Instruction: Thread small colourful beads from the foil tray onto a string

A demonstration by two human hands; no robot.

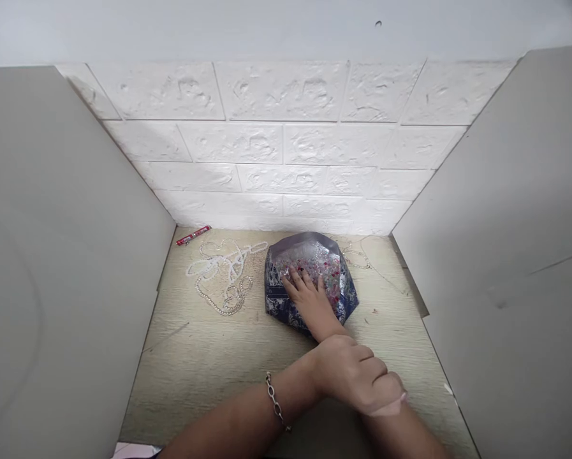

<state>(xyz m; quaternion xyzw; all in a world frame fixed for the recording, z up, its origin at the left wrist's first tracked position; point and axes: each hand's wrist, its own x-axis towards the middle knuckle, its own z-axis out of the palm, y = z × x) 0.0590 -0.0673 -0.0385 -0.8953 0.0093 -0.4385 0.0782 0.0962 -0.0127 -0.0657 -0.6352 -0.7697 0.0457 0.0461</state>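
A dark blue, white-patterned pouch or basket stands near the back wall, with many small red, green and clear beads in its open, shiny top. My right hand lies over the beads with its fingers spread. Crossing above my right forearm is my left hand, its fingers curled closed. A thin, pale pinkish piece shows beneath those fingers; its kind is unclear. Around my left wrist hangs a silver chain bracelet.
Left of the pouch lie tangled white and pearly bead strands. A narrow red packet rests at the back left. Fine strands lie to the right. Grey panels flank the wooden surface, and a white brick-textured wall closes the back.
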